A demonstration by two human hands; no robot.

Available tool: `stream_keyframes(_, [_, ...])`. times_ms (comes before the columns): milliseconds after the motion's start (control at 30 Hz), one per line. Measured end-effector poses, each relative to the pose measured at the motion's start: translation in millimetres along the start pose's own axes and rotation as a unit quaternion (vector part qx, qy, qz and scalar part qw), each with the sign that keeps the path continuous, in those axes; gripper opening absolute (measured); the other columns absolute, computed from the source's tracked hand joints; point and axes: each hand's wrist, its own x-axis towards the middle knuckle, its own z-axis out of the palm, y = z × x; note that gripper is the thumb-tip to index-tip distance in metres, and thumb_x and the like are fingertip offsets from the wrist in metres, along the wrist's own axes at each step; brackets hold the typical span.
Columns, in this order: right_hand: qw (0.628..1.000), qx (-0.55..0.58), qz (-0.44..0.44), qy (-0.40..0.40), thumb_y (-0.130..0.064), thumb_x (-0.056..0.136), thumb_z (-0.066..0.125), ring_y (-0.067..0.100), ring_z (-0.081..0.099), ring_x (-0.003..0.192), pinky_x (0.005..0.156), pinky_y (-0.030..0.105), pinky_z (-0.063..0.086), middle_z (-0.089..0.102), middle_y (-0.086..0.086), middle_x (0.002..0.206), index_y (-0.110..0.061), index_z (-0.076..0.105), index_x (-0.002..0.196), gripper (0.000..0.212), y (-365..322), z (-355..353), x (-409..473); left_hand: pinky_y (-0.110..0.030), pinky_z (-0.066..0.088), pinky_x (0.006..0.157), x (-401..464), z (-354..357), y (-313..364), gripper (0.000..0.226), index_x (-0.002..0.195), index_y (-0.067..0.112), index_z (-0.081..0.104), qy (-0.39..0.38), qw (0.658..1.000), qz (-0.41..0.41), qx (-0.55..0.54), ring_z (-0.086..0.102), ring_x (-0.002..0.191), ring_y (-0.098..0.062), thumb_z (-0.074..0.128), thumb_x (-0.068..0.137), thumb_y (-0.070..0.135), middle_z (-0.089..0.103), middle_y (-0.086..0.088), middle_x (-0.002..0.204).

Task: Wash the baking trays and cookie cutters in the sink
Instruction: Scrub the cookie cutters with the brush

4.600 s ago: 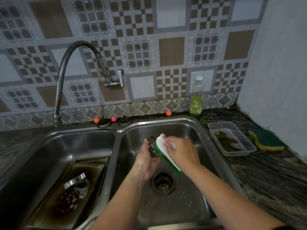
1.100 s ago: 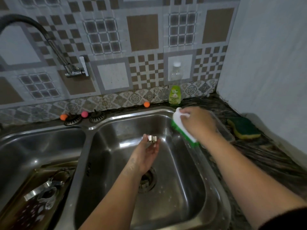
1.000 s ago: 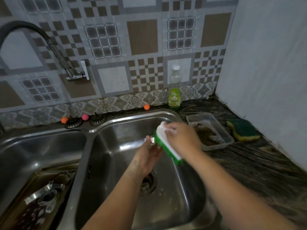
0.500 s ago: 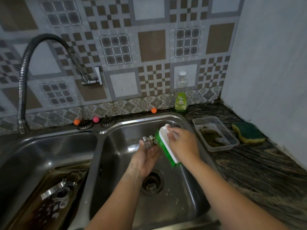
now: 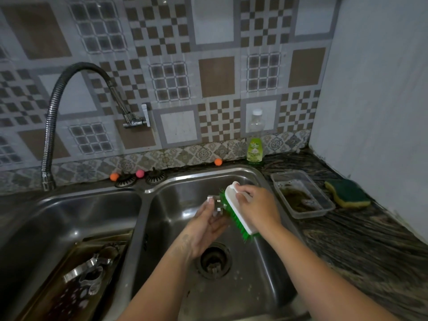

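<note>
Over the right sink basin (image 5: 261, 290), my left hand (image 5: 203, 228) grips a small metal cookie cutter (image 5: 215, 203) at its fingertips. My right hand (image 5: 257, 208) holds a white scrub brush with green bristles (image 5: 238, 216), its bristles pressed against the cutter. In the left basin (image 5: 76, 214) lies a dark, stained baking tray (image 5: 58, 295) with more metal cookie cutters (image 5: 89, 273) resting on it.
A flexible faucet (image 5: 69, 93) arches from the left, spout over the divider. Dish soap bottle (image 5: 254, 144) stands behind the right basin. On the counter to the right sit a clear plastic container (image 5: 301, 196) and a green-yellow sponge (image 5: 347, 193). Two drain strainers (image 5: 141, 178) lie behind.
My right hand brought the brush from the container on the counter back to the cutter in my left hand. The brush now rubs against it; the view has shifted left.
</note>
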Motion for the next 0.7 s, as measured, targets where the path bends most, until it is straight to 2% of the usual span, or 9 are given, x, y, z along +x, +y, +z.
stream_keyframes(133, [1.0,-0.019,-0.012,0.006,-0.032,0.093,0.055,0.013,0.06,0.109,0.079,0.026,0.048,0.066,-0.013,0.119,-0.039,0.063,0.121,0.03,0.7,1.6,-13.2,-0.036,0.045,0.099,-2.2,2.3,7.3,0.035,0.118,0.017,0.063,-0.011,1.0,-0.022,-0.016,0.064,0.107,-0.022,0.043,0.1,0.04,0.07,-0.01,0.109])
stream_keyframes(200, [1.0,-0.019,-0.012,0.011,-0.032,0.093,0.055,0.014,0.061,0.108,0.077,0.025,0.047,0.066,-0.012,0.119,-0.04,0.063,0.121,0.03,0.4,1.3,-15.5,-0.04,0.044,0.104,-2.3,2.9,8.9,0.034,0.116,0.011,0.064,-0.012,0.999,-0.032,-0.023,0.065,0.102,-0.025,0.047,0.098,0.033,0.07,-0.011,0.097])
stream_keyframes(267, [1.0,-0.016,-0.018,0.008,-0.031,0.092,0.055,0.013,0.061,0.107,0.076,0.025,0.047,0.066,-0.012,0.118,-0.039,0.063,0.12,0.03,0.3,0.6,-14.5,-0.041,0.04,0.109,-2.2,0.9,9.0,0.035,0.114,0.01,0.063,-0.014,0.999,-0.033,-0.032,0.062,0.107,-0.026,0.046,0.098,0.035,0.072,-0.01,0.089])
stream_keyframes(333, [1.0,-0.015,-0.027,0.006,-0.032,0.092,0.056,0.012,0.062,0.107,0.078,0.025,0.049,0.067,-0.013,0.118,-0.039,0.064,0.12,0.03,0.2,1.2,-14.2,-0.041,0.037,0.111,-2.3,0.5,10.6,0.045,0.118,0.011,0.061,-0.016,0.998,-0.035,-0.04,0.059,0.116,-0.027,0.041,0.099,0.046,0.071,-0.014,0.105])
stream_keyframes(400, [0.999,-0.01,-0.031,0.004,-0.031,0.091,0.056,0.011,0.061,0.109,0.081,0.026,0.049,0.066,-0.014,0.119,-0.039,0.064,0.12,0.03,0.5,3.8,-15.4,-0.037,0.042,0.106,-2.0,3.0,10.3,0.051,0.123,0.01,0.059,-0.016,0.999,-0.027,-0.025,0.062,0.116,-0.025,0.038,0.099,0.05,0.068,-0.017,0.118])
stream_keyframes(467, [0.999,-0.013,-0.032,-0.004,-0.032,0.091,0.057,0.012,0.061,0.11,0.082,0.027,0.05,0.066,-0.014,0.119,-0.039,0.064,0.119,0.03,1.4,7.5,-16.6,-0.032,0.047,0.098,-0.8,5.3,9.0,0.049,0.123,0.008,0.059,0.004,1.0,-0.016,-0.013,0.065,0.111,-0.023,0.039,0.099,0.045,0.069,-0.017,0.116])
stream_keyframes(533, [0.999,-0.012,-0.031,-0.012,-0.032,0.091,0.057,0.012,0.061,0.109,0.083,0.027,0.05,0.066,-0.014,0.118,-0.039,0.064,0.119,0.03,1.3,7.3,-14.9,-0.032,0.047,0.099,-1.6,5.5,8.0,0.048,0.123,0.007,0.059,0.019,0.999,-0.014,-0.029,0.065,0.111,-0.023,0.042,0.099,0.044,0.068,-0.017,0.117])
stream_keyframes(700, [0.998,0.01,-0.063,0.023,-0.03,0.091,0.058,0.011,0.062,0.107,0.086,0.03,0.052,0.067,-0.015,0.117,-0.037,0.064,0.12,0.031,-4.0,2.7,-16.2,-0.037,0.047,0.099,-1.0,5.8,13.2,0.042,0.115,0.009,0.058,0.07,0.984,-0.001,-0.166,0.064,0.104,-0.026,0.043,0.098,0.045,0.063,-0.019,0.122])
